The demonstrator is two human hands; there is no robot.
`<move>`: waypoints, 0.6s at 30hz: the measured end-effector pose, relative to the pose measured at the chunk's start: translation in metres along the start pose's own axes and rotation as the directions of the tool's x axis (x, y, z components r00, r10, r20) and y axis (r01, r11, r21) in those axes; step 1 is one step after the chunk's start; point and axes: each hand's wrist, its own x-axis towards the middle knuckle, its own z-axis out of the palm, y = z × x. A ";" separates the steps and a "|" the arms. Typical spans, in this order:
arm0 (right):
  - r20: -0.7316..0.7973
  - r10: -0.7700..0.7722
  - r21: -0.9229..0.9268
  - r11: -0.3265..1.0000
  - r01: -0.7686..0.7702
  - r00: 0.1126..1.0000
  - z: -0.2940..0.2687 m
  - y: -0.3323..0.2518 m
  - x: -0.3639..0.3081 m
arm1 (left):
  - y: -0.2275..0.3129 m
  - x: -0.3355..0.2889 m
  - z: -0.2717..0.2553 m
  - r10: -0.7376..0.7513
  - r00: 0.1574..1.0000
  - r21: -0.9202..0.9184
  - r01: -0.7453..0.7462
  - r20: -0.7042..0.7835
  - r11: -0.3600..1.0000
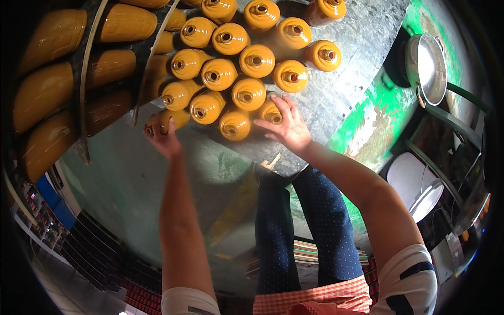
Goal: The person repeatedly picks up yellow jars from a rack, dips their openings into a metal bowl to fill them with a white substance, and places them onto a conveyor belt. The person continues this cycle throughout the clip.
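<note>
Several glossy mustard-yellow bottles with narrow, open necks stand close together, one of them a bottle (256, 60) in the middle of the group. At the group's near left corner, my left hand (164, 138) is closed round the neck end of a tilted bottle (178, 117). My right hand (290, 125) spans the shoulder of another bottle (269, 109) at the near right corner, thumb on its near side and fingers across the top. Just left of that one stands a free bottle (234, 126). My palms hide the undersides of both grips.
A grey, worn tabletop (362, 52) bears the bottles. On the left, slats (87, 79) separate rows of larger-looking yellow bottles (44, 97). A metal basin (428, 68) and a white tub (407, 178) are at the right. My legs (331, 226) are close to the near edge.
</note>
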 end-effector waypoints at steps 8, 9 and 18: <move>-0.111 0.175 0.357 0.926 -0.125 0.978 -0.064 0.005 -0.028 | -0.003 -0.034 -0.075 0.351 0.910 -0.083 -0.341 0.219 0.936; -0.058 0.206 0.384 0.908 -0.169 0.977 -0.088 0.001 -0.049 | 0.009 -0.056 -0.098 0.287 0.926 -0.195 -0.243 0.245 0.950; -0.316 0.634 0.575 0.720 -0.389 0.706 -0.331 -0.127 -0.266 | 0.240 -0.176 -0.285 0.523 0.524 -0.602 -0.025 0.672 0.798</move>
